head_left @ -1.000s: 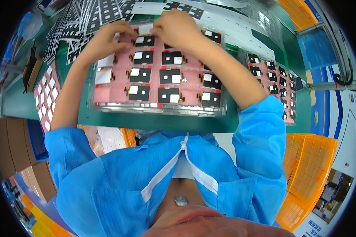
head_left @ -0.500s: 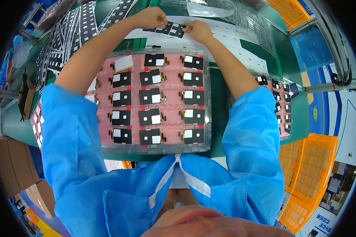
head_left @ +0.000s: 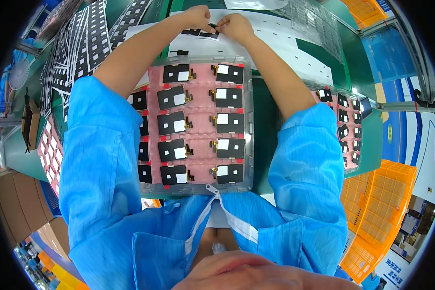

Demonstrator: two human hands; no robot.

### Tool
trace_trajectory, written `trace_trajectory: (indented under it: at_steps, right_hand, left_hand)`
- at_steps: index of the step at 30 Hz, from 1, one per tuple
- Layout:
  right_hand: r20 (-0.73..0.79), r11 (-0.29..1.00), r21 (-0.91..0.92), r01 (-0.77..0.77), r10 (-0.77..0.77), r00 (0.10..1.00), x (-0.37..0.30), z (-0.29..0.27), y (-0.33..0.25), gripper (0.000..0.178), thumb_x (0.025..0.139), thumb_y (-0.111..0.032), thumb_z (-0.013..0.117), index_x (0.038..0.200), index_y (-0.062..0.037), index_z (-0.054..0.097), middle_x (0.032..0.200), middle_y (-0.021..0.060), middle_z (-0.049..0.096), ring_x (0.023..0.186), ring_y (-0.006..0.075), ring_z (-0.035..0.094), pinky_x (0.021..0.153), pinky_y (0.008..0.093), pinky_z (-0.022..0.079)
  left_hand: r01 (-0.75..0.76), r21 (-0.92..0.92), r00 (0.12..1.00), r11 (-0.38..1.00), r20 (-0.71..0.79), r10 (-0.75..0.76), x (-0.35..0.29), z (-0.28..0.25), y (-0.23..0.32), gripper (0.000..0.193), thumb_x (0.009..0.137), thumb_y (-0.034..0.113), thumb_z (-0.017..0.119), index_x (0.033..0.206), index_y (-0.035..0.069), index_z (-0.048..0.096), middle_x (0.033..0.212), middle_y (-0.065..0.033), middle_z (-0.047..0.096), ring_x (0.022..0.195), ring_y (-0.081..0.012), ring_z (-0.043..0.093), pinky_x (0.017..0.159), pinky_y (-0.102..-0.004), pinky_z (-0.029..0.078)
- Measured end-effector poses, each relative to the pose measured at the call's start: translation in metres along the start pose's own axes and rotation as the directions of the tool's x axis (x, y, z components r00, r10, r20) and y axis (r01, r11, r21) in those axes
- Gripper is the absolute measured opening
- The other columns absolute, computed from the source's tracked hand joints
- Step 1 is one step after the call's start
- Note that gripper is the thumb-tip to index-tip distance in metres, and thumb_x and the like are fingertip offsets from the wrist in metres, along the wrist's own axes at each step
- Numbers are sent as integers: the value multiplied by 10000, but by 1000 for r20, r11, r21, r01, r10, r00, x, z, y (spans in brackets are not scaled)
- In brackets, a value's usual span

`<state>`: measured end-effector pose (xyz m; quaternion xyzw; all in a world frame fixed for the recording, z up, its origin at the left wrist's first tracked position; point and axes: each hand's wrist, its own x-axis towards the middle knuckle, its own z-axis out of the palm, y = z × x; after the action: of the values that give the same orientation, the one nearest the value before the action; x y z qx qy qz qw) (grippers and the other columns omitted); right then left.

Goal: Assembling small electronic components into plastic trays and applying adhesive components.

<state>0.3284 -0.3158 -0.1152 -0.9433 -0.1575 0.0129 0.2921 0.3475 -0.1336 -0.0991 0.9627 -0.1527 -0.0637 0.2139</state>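
Note:
At the far side of the bench, my left hand (head_left: 198, 18) and my right hand (head_left: 235, 26) meet with their fingertips almost touching. Both are closed in a pinch at a small black die-cut piece (head_left: 211, 27), partly covered by the fingers. Just below them, more of the black die-cut strip (head_left: 192, 32) lies on a white sheet (head_left: 256, 48). Between my forearms stands a clear plastic tray (head_left: 249, 145) with a pink liner (head_left: 198, 164). Flat black parts (head_left: 171, 124) with white squares and gold connector tabs lie in its columns; my left sleeve hides part of the left side.
Long black-and-white die-cut strips (head_left: 89, 38) are heaped at the left. To the right sits a second pink-lined tray (head_left: 350, 166) of similar parts, with clear plastic trays (head_left: 319, 29) beyond. Orange crates (head_left: 379, 198) stand at the lower right, cardboard boxes (head_left: 19, 203) at the lower left.
My hands have come together over the black strip; the right moved left and the left slightly right. The tray appears shifted left in view, with more of it behind my left sleeve.

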Motion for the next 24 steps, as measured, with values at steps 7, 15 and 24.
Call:
trace_trajectory:
  at_steps: [7, 15, 24]
  right_hand:
    - [86, 625, 763, -166, 156, 984, -10, -41, 9, 225, 860, -229, 793, 998, -59, 741, 898, 36, 681, 718, 119, 568, 653, 256, 454]
    - [75, 660, 752, -4, -79, 994, -52, -97, -34, 160, 925, -202, 715, 1029, -85, 681, 815, 10, 660, 735, 98, 576, 658, 254, 445]
    - [198, 730, 645, 226, -445, 873, -100, -45, -135, 153, 888, -52, 722, 1030, -34, 668, 788, -9, 663, 699, 62, 584, 642, 224, 457]
  left_hand:
    - [-5, 118, 1000, 993, -27, 8, -13, 5, 7, 756, 752, 377, 873, 1278, -32, 516, 986, -133, 650, 879, -231, 630, 759, -344, 516]
    - [-180, -233, 966, 956, 140, 216, -90, -81, -22, 371, 897, 162, 722, 1234, 22, 656, 1143, -105, 698, 1041, -181, 651, 887, -313, 526]
    - [-154, -124, 988, 980, -51, 149, -253, -100, -50, 239, 811, 141, 798, 1018, 39, 735, 987, -31, 682, 872, -135, 599, 801, -299, 490]
